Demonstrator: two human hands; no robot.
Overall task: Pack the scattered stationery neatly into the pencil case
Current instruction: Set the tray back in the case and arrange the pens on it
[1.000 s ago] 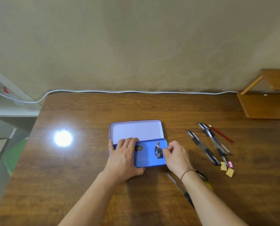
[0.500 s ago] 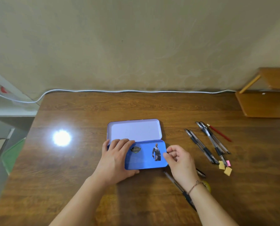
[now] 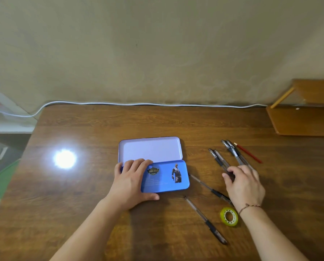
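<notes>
Beside right hand (image 3: 244, 185), pens (image 3: 220, 160) lie diagonally, near-right to far-left.

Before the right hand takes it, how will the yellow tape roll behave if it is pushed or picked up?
The yellow tape roll lies flat on the table, so a push would probably slide it rather than roll it. It is a thin ring with an open core, so likely light and easy to pinch. If lifted onto its edge, it may roll away.
</notes>
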